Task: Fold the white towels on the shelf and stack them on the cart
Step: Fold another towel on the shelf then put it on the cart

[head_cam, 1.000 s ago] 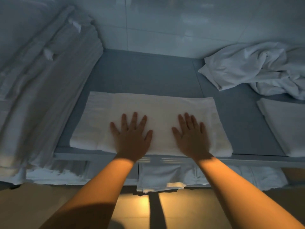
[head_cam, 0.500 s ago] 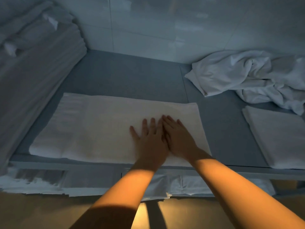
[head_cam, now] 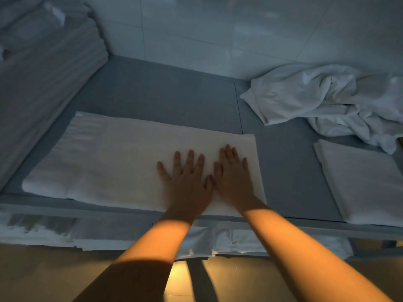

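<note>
1. The folded towel (head_cam: 122, 162) at centre is white cloth, matt, with a fine soft nap and faint woven stripes at its 9 o'clock end.
2. The shelf (head_cam: 165, 101) surface looks smooth, matt grey.
3. The wall (head_cam: 218, 33) at 12 o'clock is glossy tile.
4. The crumpled towel (head_cam: 316, 99) at 2 o'clock is soft, wrinkled white cloth.
5. The stack of linen (head_cam: 43, 79) at 10 o'clock is striped cloth.

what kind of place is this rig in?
Likely a hotel or laundry linen room. Both hands press flat on a half-folded white towel on a grey shelf; a tall stack of folded linens sits left, a crumpled towel pile right, against a tiled wall.
</note>
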The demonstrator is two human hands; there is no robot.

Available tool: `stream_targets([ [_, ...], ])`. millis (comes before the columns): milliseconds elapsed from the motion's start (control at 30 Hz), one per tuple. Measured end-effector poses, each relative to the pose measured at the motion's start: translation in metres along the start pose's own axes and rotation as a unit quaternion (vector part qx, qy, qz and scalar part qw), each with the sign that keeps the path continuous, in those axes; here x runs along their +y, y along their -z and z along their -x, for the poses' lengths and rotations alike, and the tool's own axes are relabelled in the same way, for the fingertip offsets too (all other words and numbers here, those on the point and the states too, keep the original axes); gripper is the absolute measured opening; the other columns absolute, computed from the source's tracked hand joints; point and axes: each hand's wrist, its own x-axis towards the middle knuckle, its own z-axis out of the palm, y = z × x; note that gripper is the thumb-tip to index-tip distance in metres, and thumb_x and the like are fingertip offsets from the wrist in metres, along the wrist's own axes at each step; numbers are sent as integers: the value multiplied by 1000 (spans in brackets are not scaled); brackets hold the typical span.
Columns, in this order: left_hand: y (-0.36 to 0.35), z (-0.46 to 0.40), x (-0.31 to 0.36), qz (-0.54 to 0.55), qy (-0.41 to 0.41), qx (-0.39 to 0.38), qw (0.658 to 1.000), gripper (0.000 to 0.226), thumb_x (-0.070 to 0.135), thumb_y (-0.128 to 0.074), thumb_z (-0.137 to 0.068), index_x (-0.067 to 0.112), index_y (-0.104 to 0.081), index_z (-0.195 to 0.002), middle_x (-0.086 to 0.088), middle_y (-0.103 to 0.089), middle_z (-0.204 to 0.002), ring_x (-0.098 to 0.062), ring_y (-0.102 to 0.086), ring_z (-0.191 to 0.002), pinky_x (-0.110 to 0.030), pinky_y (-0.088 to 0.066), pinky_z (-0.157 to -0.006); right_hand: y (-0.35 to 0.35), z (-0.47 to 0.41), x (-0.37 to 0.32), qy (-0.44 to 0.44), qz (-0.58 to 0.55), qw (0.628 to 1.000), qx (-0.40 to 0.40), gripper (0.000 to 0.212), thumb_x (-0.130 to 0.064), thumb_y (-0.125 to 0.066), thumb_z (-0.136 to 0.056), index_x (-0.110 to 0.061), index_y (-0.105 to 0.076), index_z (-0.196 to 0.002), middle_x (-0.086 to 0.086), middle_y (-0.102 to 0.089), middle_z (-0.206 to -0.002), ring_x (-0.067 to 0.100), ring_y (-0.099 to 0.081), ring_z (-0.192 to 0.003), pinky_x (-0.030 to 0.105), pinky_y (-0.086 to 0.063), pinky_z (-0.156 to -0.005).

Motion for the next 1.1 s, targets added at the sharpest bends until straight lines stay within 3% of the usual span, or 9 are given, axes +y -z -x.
stream_targets([
  [233, 7, 3, -35, -41, -45, -14, 998, 64, 63, -13, -89, 41, -8, -150, 7, -7, -161, -27, -1, -147, -65, 2, -109, -1, 13, -7, -21, 11, 999, -30, 59, -43, -19, -102, -21, -3, -153, -2, 1, -161, 17, 5, -148, 47, 4, -118],
  [467, 42, 15, -206, -69, 66, -5, 995, 73, 73, 0, -81, 46, -4, -149, 8, -5, -160, -24, -3, -147, -57, -7, -114, 1, 12, -11, -28, 41, 998, -36, 58, -44, -18, -101, -21, -3, -153, -2, 1, -161, 17, 2, -148, 46, 1, -118],
  [600, 52, 19, -258, -37, 65, -2, 997, 79, 73, -2, -79, 40, -14, -150, 2, -12, -160, -30, -8, -147, -54, -15, -114, 2, 9, -18, -51, 64, 995, -56, 57, -41, -18, -102, -20, -3, -153, -2, 2, -161, 17, 2, -148, 49, -2, -118],
  [667, 50, 18, -258, -42, 59, 2, 997, 78, 72, -5, -81, 37, -19, -150, 0, -17, -159, -33, -13, -146, -55, -19, -112, 3, 5, -41, 0, 57, 997, -50, 55, -36, -22, -102, -19, -7, -153, -2, 0, -161, 16, 1, -148, 47, -2, -118],
  [733, 48, 18, -256, -41, 57, 7, 997, 78, 71, -7, -83, 34, -21, -151, -3, -20, -158, -35, -16, -145, -56, -21, -112, -3, -2, -83, 123, 32, 991, -50, 53, -31, -24, -103, -21, -9, -152, -4, -1, -160, 13, 0, -147, 42, 0, -117],
  [867, 45, 17, -258, -26, 76, 12, 997, 92, 73, -4, -81, 15, -7, -153, -12, -10, -160, -31, -9, -146, -52, -13, -116, -12, -22, -195, 323, -111, 934, -104, 48, -22, -31, -104, -19, -19, -150, -3, -9, -159, 8, -5, -146, 34, -1, -119],
  [1000, 46, 16, -256, -15, 91, 5, 996, 103, 73, 4, -75, 3, 3, -151, -17, -4, -159, -29, 0, -147, -46, -4, -119, -18, -43, -272, 321, -276, 884, -197, 42, -16, -29, -104, -12, -33, -146, -1, -25, -156, 6, -18, -143, 24, -3, -117],
  [1100, 46, 17, -256, -3, 87, 13, 996, 102, 73, 2, -77, 3, 1, -151, -19, -6, -159, -29, -1, -147, -44, 0, -118, -34, -61, -285, 358, -138, 905, -184, 43, -21, -23, -105, -17, -29, -148, -5, -23, -156, 6, -16, -145, 32, -3, -119],
])
